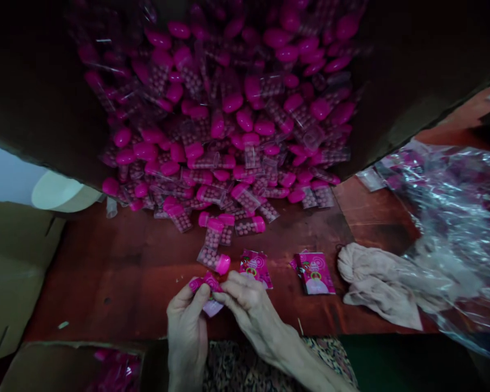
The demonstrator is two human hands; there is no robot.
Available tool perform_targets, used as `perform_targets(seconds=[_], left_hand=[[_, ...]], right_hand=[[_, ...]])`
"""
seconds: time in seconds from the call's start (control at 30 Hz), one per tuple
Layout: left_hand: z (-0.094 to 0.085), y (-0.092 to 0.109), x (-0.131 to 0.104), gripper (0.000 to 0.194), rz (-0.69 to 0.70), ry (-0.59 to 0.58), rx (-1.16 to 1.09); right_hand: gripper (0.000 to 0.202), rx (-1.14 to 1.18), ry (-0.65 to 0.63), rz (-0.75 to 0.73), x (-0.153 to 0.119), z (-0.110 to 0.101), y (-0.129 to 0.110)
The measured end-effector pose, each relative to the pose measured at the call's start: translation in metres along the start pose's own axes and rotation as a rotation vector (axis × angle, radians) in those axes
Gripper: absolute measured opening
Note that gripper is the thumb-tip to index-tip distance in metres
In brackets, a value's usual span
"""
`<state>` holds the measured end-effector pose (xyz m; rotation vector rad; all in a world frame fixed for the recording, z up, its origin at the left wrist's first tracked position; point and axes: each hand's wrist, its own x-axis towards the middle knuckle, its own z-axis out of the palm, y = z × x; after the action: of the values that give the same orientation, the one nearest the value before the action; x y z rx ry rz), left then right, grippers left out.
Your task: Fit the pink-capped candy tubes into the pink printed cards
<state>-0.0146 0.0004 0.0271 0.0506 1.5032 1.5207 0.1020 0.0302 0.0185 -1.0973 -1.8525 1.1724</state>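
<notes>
Near the table's front edge, my left hand point(188, 326) pinches one side of a pink printed label point(213, 308) between thumb and fingers. The fingertips of my right hand point(253, 313) close on its other side. Whether anything is inside the label is hidden by my fingers. Just beyond my hands lies a small clear bottle point(210, 258) of pink balls with a bright pink cap. A flat stack of pink printed labels point(256, 265) is right behind my right hand. Another such stack point(316, 272) lies farther right.
A big heap of pink-capped bottles point(245, 120) spills from a dark open box onto the reddish table point(126, 272). To the right are a pale cloth point(378, 283) and crumpled clear plastic point(465, 228). A white bowl point(63, 190) stands left; a cardboard box point(65, 367) sits below the front edge.
</notes>
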Motion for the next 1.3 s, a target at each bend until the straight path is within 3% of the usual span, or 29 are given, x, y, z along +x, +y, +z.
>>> perform_targets(seconds=[0.07,0.2,0.3,0.4,0.53,0.63,0.77,0.87,0.93,1.0,1.1,1.2,1.3], left_hand=[[0.000,0.001,0.006,0.029,-0.010,0.043,-0.056],[0.004,0.008,0.018,0.030,-0.040,0.048,-0.143],[0.004,0.015,0.025,0.022,-0.016,0.063,-0.179],[0.002,0.022,0.032,0.011,-0.015,0.106,-0.228],[-0.001,0.023,0.038,0.005,-0.037,0.122,-0.278],[-0.002,0.019,0.040,0.004,-0.064,0.099,-0.316],[0.002,0.017,0.039,0.011,-0.095,0.158,-0.356],[0.005,0.022,0.037,0.020,-0.126,0.175,-0.363],[0.005,0.027,0.038,0.024,-0.119,0.204,-0.364],[0.004,0.032,0.039,0.024,-0.106,0.235,-0.371],[0.003,0.034,0.041,0.023,-0.109,0.251,-0.380],[0.005,0.030,0.040,0.022,-0.146,0.245,-0.381],[0.008,0.027,0.038,0.024,-0.184,0.232,-0.394]], right_hand=[[0.025,-0.063,-0.047,-0.030,0.007,0.001,-0.002],[0.021,-0.401,0.069,-0.020,0.021,0.016,0.002],[0.024,-0.579,0.077,0.022,0.021,0.029,0.013],[0.029,-0.604,0.021,-0.001,0.016,0.026,0.025],[0.039,-0.589,-0.181,-0.165,0.014,-0.004,0.022],[0.024,-0.560,-0.292,-0.244,0.023,-0.021,0.009],[0.028,-0.633,-0.119,-0.059,0.030,-0.004,0.003],[0.031,-0.664,-0.105,0.019,0.021,0.019,0.004],[0.037,-0.663,-0.150,-0.022,0.012,0.023,0.004],[0.046,-0.637,-0.272,-0.162,0.007,0.019,0.003],[0.049,-0.642,-0.365,-0.249,0.009,0.009,0.003],[0.043,-0.636,-0.314,-0.259,0.013,0.011,0.006],[0.047,-0.668,-0.131,-0.147,0.009,0.027,0.010]])
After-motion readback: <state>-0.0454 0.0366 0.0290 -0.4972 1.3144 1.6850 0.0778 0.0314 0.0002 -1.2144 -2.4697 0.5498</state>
